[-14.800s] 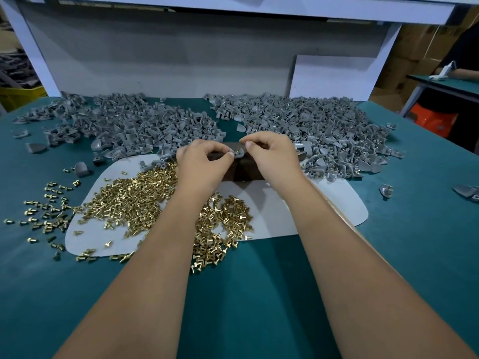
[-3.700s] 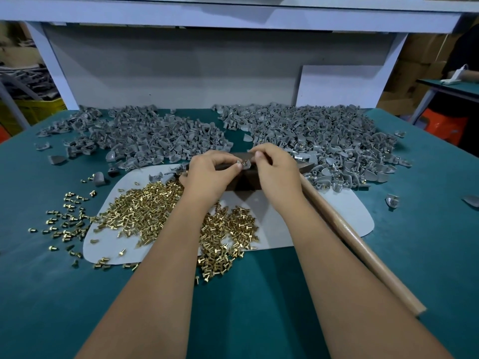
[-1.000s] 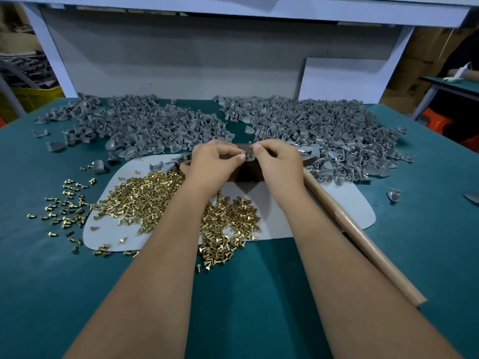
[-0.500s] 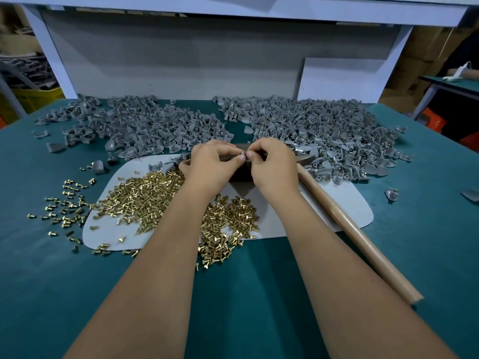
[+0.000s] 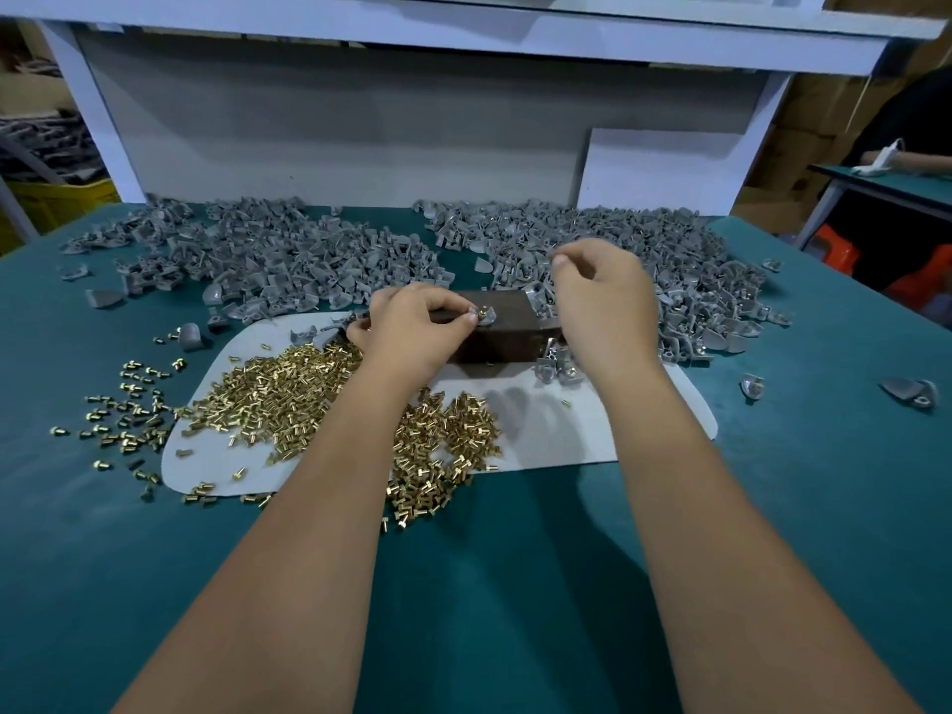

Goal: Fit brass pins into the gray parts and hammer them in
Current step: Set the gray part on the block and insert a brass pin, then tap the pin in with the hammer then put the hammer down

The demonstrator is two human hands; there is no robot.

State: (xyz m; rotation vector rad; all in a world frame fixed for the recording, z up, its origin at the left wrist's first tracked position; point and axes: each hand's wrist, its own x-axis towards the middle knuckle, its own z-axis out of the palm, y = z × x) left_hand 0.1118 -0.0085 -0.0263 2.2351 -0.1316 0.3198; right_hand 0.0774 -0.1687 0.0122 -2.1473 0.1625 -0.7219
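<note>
Teal tabletop (image 5: 515,584) under a white shelf frame (image 5: 463,38), gray backboard behind, cardboard boxes off to the right. Two big heaps of gray parts along the back: one on the left (image 5: 268,260), one on the right (image 5: 695,270). A pale mat (image 5: 566,430) lies in the middle, and brass pins (image 5: 288,399) are heaped across its left half, with loose ones spilled onto the teal at far left. A dark brown block (image 5: 510,327) sits at the mat's back edge.

Now the hands. The left hand (image 5: 412,332) is curled over the block's left end, fingertips pinching a gray part (image 5: 487,315) down on top of it, and there's a brass pin (image 5: 482,311) standing in that part. The right hand (image 5: 602,296) hovers above the block's right end, over the near edge of the right heap, fingers loosely curled with thumb and forefinger drawn together; whether anything sits between them, I can't tell. A few gray parts lie on the mat just below that wrist.
</note>
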